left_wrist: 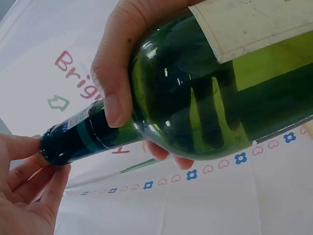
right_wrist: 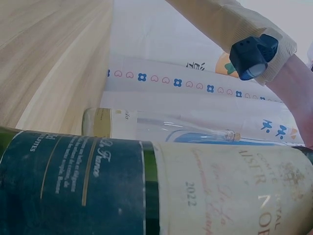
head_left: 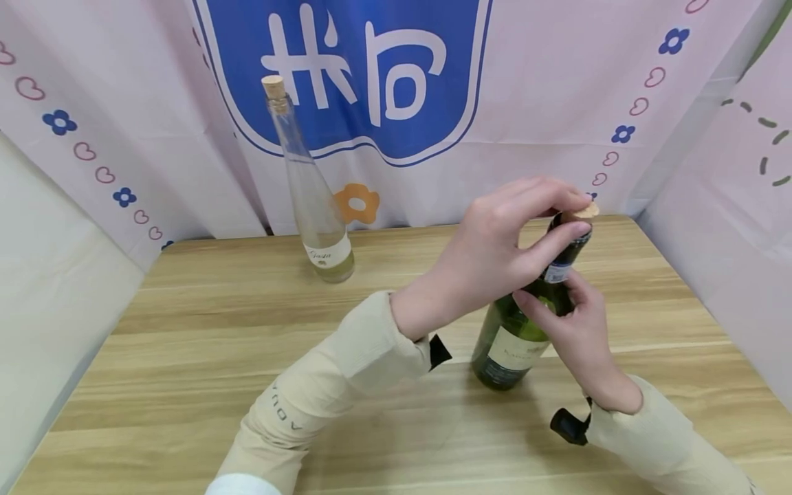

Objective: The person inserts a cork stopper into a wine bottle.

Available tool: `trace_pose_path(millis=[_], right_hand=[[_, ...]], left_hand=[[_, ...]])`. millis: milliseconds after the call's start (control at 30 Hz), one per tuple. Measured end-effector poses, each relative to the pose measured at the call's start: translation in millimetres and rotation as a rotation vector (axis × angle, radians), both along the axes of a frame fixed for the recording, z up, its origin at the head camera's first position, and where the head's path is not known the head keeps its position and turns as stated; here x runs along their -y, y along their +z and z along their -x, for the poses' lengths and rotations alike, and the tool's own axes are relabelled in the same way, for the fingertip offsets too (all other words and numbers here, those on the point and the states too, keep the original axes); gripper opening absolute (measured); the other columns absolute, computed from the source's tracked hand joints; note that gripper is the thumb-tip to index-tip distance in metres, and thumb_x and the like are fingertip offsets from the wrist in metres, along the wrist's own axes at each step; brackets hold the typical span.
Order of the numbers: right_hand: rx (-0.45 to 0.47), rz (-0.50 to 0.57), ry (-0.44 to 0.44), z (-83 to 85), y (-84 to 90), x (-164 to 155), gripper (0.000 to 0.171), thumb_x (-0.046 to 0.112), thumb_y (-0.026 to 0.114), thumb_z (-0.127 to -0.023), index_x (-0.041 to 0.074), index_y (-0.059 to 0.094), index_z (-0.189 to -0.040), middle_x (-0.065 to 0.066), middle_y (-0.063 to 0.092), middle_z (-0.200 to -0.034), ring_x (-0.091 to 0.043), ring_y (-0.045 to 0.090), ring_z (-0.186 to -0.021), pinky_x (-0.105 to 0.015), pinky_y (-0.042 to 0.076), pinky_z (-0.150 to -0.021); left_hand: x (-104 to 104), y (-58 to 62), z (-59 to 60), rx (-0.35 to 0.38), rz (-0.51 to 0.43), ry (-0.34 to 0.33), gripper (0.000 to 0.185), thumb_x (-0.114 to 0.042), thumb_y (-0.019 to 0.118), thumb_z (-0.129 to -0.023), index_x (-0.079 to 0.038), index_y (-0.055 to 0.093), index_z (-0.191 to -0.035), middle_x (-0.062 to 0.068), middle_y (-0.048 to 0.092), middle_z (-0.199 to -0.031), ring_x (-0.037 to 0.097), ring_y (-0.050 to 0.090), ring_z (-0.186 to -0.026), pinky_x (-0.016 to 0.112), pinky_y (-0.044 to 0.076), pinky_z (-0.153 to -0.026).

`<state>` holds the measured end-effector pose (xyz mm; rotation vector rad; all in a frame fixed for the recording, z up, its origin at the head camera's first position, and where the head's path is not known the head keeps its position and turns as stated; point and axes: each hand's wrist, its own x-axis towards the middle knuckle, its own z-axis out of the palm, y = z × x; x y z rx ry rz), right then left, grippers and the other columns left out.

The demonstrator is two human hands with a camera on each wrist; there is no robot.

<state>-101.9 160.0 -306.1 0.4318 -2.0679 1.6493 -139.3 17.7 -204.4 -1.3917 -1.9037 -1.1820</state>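
Note:
A dark green wine bottle [head_left: 518,330] stands tilted on the wooden table [head_left: 204,344], with a pale label low on its body. My right hand [head_left: 559,302] grips it round the shoulder and lower neck. My left hand [head_left: 578,214] reaches across from the left and pinches the cork [head_left: 586,210] at the bottle's mouth between thumb and fingers. In the left wrist view the green bottle [left_wrist: 210,93] fills the frame, the right hand [left_wrist: 115,78] wraps its shoulder, and my left hand's fingertips [left_wrist: 29,171] close round the top. The right wrist view shows the bottle's label [right_wrist: 230,191] close up.
A tall clear glass bottle [head_left: 313,199] with a cork stopper [head_left: 273,86] stands at the back left of the table; it also shows in the right wrist view [right_wrist: 161,128]. Pink printed cloth walls [head_left: 619,103] enclose the table at the back and on both sides.

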Motion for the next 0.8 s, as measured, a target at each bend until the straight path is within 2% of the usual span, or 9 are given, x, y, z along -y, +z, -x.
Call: trace_pose_path(millis=[100,200,333,433,567,667,800], right_hand=[[0.005,0.004,0.0,-0.2,0.2,0.1,0.028,-0.005,0.064,-0.078,0.008,0.063,-0.103,0.006,0.062,-0.098,-0.008,0.057,-0.089,-0.018,0.044,-0.075],[-0.003,0.008,-0.006,0.0,-0.3,0.3,0.03,-0.007,0.064,-0.077,0.009,0.064,-0.102,0.007,0.064,-0.096,-0.008,0.058,-0.088,-0.018,0.044,-0.074],[-0.039,0.056,0.064,1.8,-1.4,1.0,0.031,-0.009,0.063,-0.078,0.004,0.064,-0.106,0.0,0.065,-0.103,-0.011,0.058,-0.093,-0.019,0.045,-0.078],[-0.059,0.087,0.125,3.0,-1.7,1.0,0.032,-0.007,0.063,-0.079,-0.001,0.061,-0.11,-0.004,0.063,-0.11,-0.013,0.057,-0.098,-0.019,0.044,-0.082],[-0.066,0.071,0.112,3.1,-1.0,1.3,0.032,-0.006,0.064,-0.079,-0.001,0.061,-0.111,-0.003,0.063,-0.111,-0.012,0.056,-0.101,-0.018,0.042,-0.084],[-0.061,0.041,0.081,2.9,-0.5,1.8,0.033,-0.006,0.064,-0.078,0.0,0.061,-0.111,-0.002,0.064,-0.11,-0.012,0.055,-0.103,-0.018,0.041,-0.085],[-0.06,0.026,0.068,3.0,-0.4,1.5,0.034,-0.007,0.064,-0.078,0.001,0.062,-0.111,-0.001,0.064,-0.11,-0.011,0.055,-0.102,-0.018,0.041,-0.084]], left_hand=[[3.7,-0.9,1.0,0.03,0.026,-0.008,0.021,-0.008,0.061,-0.087,0.001,0.063,-0.105,0.009,0.063,-0.106,0.006,0.055,-0.097,0.01,0.038,-0.089],[8.5,-4.5,1.6,0.083,0.047,-0.028,0.04,-0.011,0.065,-0.084,0.004,0.054,-0.12,0.012,0.058,-0.118,0.007,0.052,-0.107,0.013,0.036,-0.094],[16.2,-17.9,2.6,0.225,0.068,-0.056,0.067,-0.014,0.072,-0.078,0.002,0.038,-0.134,0.013,0.046,-0.134,0.008,0.045,-0.117,0.016,0.032,-0.099],[22.3,-35.3,4.6,0.349,0.078,-0.068,0.083,-0.014,0.077,-0.073,-0.002,0.028,-0.14,0.011,0.037,-0.141,0.008,0.039,-0.123,0.019,0.029,-0.103],[28.5,-65.8,7.4,0.446,0.089,-0.076,0.101,-0.013,0.083,-0.064,-0.004,0.02,-0.143,0.009,0.029,-0.145,0.012,0.033,-0.129,0.024,0.027,-0.105],[31.0,-87.4,7.2,0.506,0.117,-0.067,0.108,-0.013,0.086,-0.06,-0.005,0.018,-0.143,0.007,0.027,-0.146,0.015,0.03,-0.131,0.025,0.025,-0.106],[32.8,-108.9,5.1,0.605,0.158,-0.054,0.109,-0.014,0.086,-0.06,-0.008,0.017,-0.143,0.005,0.027,-0.146,0.016,0.028,-0.131,0.028,0.025,-0.107]])
